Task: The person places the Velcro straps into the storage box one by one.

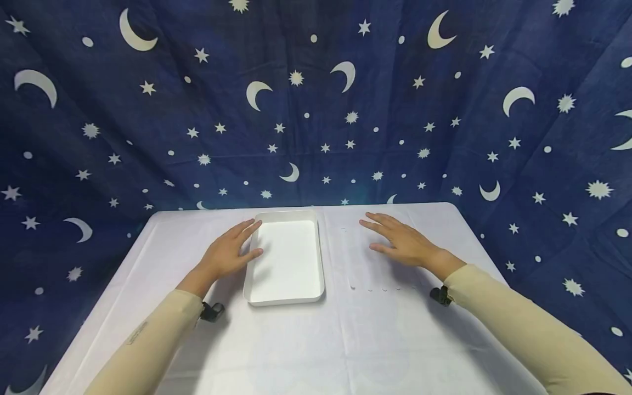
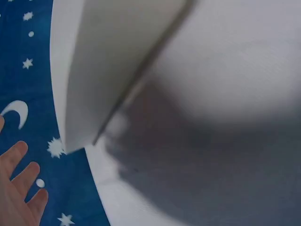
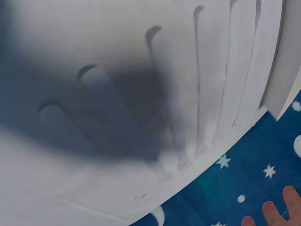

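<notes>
A shallow white tray [image 1: 286, 263] with rounded corners lies on the table. My left hand [image 1: 228, 255] hovers by its left rim, fingers spread and relaxed, holding nothing; the fingertips overlap the rim in the head view. To the right of the tray, several flat white strips [image 3: 209, 80] with rounded near ends lie side by side, hard to make out against the cloth from above. Over the strips is my right hand [image 1: 407, 244], its fingers extended toward the tray and nothing in its grasp. Only fingers of each hand show in the wrist views.
A white cloth [image 1: 296, 351] covers the table. Behind the table's far edge hangs a dark blue curtain [image 1: 306, 131] printed with moons and stars. Small black devices [image 1: 212, 312] are worn at both wrists. Shadows of the hands fall across the cloth.
</notes>
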`<action>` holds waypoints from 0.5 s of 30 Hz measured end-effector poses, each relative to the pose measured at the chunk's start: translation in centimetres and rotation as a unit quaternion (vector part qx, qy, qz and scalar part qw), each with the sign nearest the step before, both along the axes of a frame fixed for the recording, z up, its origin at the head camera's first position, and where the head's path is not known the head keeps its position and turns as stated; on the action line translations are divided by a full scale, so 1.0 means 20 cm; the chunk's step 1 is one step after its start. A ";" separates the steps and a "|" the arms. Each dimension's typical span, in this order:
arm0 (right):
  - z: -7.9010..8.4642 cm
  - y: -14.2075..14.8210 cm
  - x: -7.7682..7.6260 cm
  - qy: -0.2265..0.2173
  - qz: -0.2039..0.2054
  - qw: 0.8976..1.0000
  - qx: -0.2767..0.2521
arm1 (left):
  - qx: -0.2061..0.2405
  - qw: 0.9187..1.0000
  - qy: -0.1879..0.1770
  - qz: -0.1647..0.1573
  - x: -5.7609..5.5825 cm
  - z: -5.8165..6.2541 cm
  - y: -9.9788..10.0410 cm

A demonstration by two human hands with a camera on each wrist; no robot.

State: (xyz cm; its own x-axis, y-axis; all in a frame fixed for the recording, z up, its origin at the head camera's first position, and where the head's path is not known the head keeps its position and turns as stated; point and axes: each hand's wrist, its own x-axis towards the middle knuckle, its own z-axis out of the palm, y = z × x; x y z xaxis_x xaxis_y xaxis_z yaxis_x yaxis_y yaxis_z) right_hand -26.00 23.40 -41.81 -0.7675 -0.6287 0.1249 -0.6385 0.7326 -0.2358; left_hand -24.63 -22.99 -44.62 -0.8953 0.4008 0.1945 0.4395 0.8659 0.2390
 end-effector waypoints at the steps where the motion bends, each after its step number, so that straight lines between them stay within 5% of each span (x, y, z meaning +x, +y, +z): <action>1: 0.00 0.01 0.00 -0.003 -0.005 1.000 -0.003 | 0.005 1.000 -0.008 0.009 0.00 -0.01 -0.01; 8: 0.02 0.10 -0.01 -0.029 -0.065 0.997 -0.028 | 0.053 0.994 -0.070 0.062 0.02 -0.04 -0.04; 15: 0.00 0.18 -0.02 -0.038 -0.115 0.992 -0.027 | 0.129 0.984 -0.103 0.068 0.02 -0.09 -0.05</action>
State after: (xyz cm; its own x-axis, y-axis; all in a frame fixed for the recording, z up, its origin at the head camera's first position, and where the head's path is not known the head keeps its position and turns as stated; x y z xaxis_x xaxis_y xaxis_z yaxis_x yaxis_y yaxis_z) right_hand -26.41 26.94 -41.78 -0.8984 -0.4298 0.0905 -0.4349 0.8418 -0.3198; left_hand -24.16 -24.08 -46.40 -0.9684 0.2353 0.0828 0.2428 0.8126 0.5298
